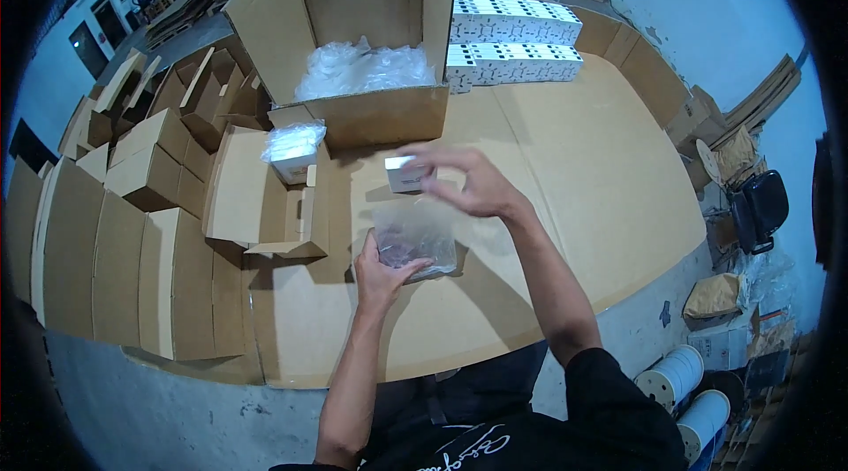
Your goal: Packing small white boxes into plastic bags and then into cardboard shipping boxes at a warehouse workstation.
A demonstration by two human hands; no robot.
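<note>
My left hand (385, 272) holds a clear plastic bag (415, 241) low over the cardboard-covered table, thumb along its near edge and fingers on its left side. The bag's upper part is smeared by motion. Just beyond it a small white box (404, 175) stands on the table. My right hand (473, 181), blurred, hovers at the box's right side with thumb and fingers apart. Its fingertips overlap the box's top edge; whether they touch is unclear. To the left, a white box in clear plastic (294, 153) sits at an open brown carton (265, 197).
A large open carton (380, 109) with clear plastic bags (362, 69) stands at the back. Right of it are stacked rows of white printed boxes (512, 63). Several brown cartons (119, 268) crowd the left side. Spools (676, 374) and a black chair (761, 206) lie beyond the table's right edge.
</note>
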